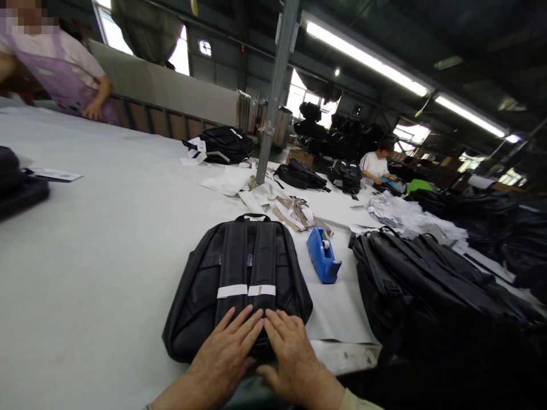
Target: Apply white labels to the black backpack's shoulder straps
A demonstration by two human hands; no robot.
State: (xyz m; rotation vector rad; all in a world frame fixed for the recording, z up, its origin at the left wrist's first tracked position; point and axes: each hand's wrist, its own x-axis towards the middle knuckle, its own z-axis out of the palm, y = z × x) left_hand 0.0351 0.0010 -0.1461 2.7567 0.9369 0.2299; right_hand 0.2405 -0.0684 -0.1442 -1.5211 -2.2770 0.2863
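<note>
A black backpack (205, 285) lies back-side up on the white table (106, 239), its two shoulder straps running down the middle with a white band (245, 290) across them. My left hand (228, 350) and my right hand (288, 353) lie flat side by side on the backpack's near end, fingers spread over the lower straps. Neither hand grips anything.
A blue tape dispenser (322, 256) stands right of the backpack. A pile of black backpacks (431, 285) fills the right side. Paper tags (294, 213) and more bags (224, 142) lie beyond, by a metal post (273, 91). One person (55, 62) stands far left, another (376, 165) sits far back.
</note>
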